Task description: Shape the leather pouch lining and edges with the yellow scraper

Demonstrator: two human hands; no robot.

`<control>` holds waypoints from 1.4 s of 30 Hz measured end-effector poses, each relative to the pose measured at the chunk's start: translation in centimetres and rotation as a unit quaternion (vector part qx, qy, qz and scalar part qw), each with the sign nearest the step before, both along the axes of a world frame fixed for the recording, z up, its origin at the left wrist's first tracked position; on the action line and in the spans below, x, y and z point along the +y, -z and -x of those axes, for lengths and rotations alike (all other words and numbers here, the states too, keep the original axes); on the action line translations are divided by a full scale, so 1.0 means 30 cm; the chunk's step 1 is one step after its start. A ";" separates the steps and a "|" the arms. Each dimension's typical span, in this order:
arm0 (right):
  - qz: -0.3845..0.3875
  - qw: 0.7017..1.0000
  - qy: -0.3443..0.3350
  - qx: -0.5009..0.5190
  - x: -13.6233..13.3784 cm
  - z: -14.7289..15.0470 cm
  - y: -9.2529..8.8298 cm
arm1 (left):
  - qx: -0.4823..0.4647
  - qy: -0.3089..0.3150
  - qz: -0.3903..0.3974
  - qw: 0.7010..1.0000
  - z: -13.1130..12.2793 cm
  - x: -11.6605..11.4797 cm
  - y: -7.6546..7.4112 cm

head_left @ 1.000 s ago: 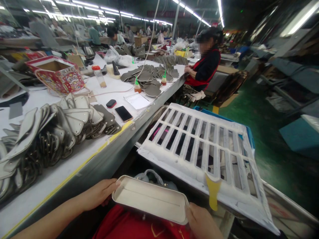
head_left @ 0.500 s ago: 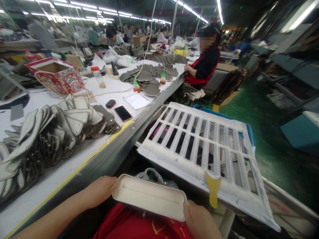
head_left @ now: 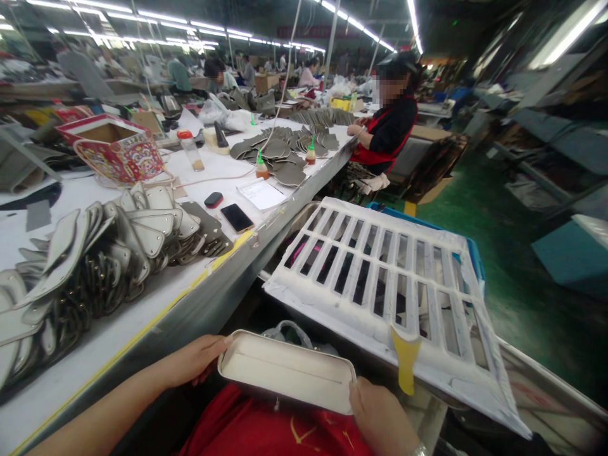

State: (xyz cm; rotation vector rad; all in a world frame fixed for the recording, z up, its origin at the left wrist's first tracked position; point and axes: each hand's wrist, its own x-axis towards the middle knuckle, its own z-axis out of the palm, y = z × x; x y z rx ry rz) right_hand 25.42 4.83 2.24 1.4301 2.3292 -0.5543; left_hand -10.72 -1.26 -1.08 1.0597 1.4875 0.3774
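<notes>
A shallow, cream, tray-like piece [head_left: 287,372] with rounded corners and a raised rim lies across my lap. Its hollow side faces up, and a thin dark line runs along the inside. At its left end, my left hand [head_left: 203,360] grips the rim with the thumb on top; the other fingers are partly hidden below. My right hand [head_left: 379,405] is closed around the opposite end, its fingertips out of sight under the piece. Just beyond the far rim, a pale translucent bag [head_left: 289,330] shows in the dark gap beneath the table.
To the left, a white table [head_left: 126,335] carries stacked grey flap pieces [head_left: 147,231], a phone [head_left: 237,218], glue bottles [head_left: 261,166] and a red patterned box [head_left: 114,149]. At right stands a white slatted rack [head_left: 342,304] with a yellow scraper [head_left: 406,361]. A co-worker [head_left: 392,120] sits farther along.
The left end of the cream piece has shifted slightly right, and the fingers of my left hand have loosened a little below it. My right hand stays at its end.
</notes>
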 end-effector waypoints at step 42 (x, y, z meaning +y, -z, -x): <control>0.005 0.995 0.102 0.014 0.014 0.011 -0.033 | -0.025 0.015 0.037 0.999 0.008 0.024 0.057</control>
